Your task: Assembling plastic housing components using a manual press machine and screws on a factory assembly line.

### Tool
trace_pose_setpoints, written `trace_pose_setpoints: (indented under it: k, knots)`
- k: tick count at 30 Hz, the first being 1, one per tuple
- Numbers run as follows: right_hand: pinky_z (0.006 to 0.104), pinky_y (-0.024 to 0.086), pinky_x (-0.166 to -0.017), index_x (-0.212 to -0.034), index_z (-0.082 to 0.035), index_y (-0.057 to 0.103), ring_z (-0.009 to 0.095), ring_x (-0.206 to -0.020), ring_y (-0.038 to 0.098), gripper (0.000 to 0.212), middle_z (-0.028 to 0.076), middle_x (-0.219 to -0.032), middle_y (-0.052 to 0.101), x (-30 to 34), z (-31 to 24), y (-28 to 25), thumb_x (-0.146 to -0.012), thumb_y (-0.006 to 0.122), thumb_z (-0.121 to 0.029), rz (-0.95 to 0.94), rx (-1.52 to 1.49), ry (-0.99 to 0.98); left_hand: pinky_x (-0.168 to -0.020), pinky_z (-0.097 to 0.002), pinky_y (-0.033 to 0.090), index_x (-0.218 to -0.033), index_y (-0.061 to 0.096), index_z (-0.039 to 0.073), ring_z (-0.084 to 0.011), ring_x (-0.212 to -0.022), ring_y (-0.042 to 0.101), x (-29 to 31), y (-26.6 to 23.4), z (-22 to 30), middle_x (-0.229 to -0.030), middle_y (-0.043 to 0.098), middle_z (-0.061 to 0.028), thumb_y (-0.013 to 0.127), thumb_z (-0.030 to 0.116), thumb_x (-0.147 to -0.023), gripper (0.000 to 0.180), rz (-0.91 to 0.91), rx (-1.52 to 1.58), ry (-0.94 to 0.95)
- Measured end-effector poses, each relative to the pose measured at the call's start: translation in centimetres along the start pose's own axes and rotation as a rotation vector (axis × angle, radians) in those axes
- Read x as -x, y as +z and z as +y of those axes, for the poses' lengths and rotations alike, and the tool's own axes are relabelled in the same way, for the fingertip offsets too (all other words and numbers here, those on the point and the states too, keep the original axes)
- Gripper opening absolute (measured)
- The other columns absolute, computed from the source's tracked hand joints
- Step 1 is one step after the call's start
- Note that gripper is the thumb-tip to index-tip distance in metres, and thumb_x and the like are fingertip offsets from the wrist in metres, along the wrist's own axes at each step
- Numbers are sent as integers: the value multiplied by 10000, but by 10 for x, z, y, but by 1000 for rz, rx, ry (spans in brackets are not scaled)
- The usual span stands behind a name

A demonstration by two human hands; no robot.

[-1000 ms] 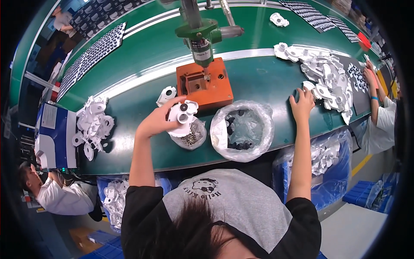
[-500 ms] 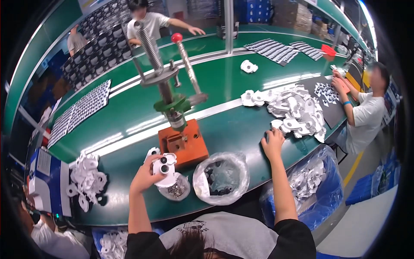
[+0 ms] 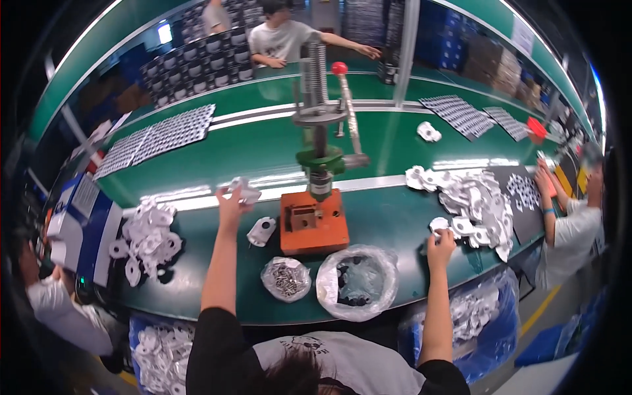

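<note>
My left hand is raised left of the press, its fingers closed round a white plastic part, blurred by motion. At the near edge of the right-hand pile of white plastic parts, my right hand pinches one white part. Between my left hand and the press's orange base, another white part lies on the bench. The hand press stands upright, its red-knobbed lever raised. In front sit a clear bag of small metal pieces and a bag of black pieces.
A second heap of white parts lies at the left beside a blue-and-white box. Lined bins of white parts stand below the bench edge. Co-workers sit at left and right; another reaches across the far side.
My left hand has carried its white part away from the press front, up and outward. My right hand now pinches a part at the pile's edge. The whole view has shifted.
</note>
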State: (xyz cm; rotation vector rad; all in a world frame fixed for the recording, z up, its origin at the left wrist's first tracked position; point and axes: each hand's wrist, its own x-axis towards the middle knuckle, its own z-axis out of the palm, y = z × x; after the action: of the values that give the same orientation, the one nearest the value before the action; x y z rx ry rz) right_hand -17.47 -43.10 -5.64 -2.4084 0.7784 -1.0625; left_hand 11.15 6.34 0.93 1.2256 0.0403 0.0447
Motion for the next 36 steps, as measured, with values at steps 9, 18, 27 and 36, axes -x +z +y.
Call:
trace_pose_setpoints:
  k: [9, 18, 27, 36]
  knots:
    - [318, 448, -603, -871, -1, 595, 213, -678, 549, 103, 108, -865, 558, -5, -6, 4, -798, 554, -60, 68, -145, -124, -662, -306, 509, -1357, 252, 105, -247, -842, 649, -2, 21, 10, -1163, 538, -188, 577, 191, -882, 582, -223, -137, 94]
    - [334, 475, -725, -898, 5, 604, 271, -842, 559, 111, 128, -891, 586, -8, -8, 4, -820, 557, -59, 18, -223, -191, -964, -458, 363, -1258, 449, 15, -389, -1105, 489, 55, -160, 72, -1167, 536, -237, 683, 205, -748, 592, 647, -1347, 507]
    - [477, 359, -888, -988, 26, 538, 393, -1043, 447, 417, 233, -1088, 501, -2, -30, 6, -654, 684, -177, -115, 236, -216, -761, -481, 476, -967, 684, 30, -395, -869, 611, 34, -378, 70, -925, 644, -228, 472, 628, -828, 649, 531, -1950, 455]
    - [443, 387, -748, -856, -43, 500, 341, -915, 450, 330, 136, -915, 460, 0, -40, -5, -637, 722, -152, -107, 118, -188, -789, -340, 449, -1263, 402, -85, -275, -974, 590, 49, -303, 99, -1099, 577, -180, 519, 479, -878, 693, 560, -770, 218]
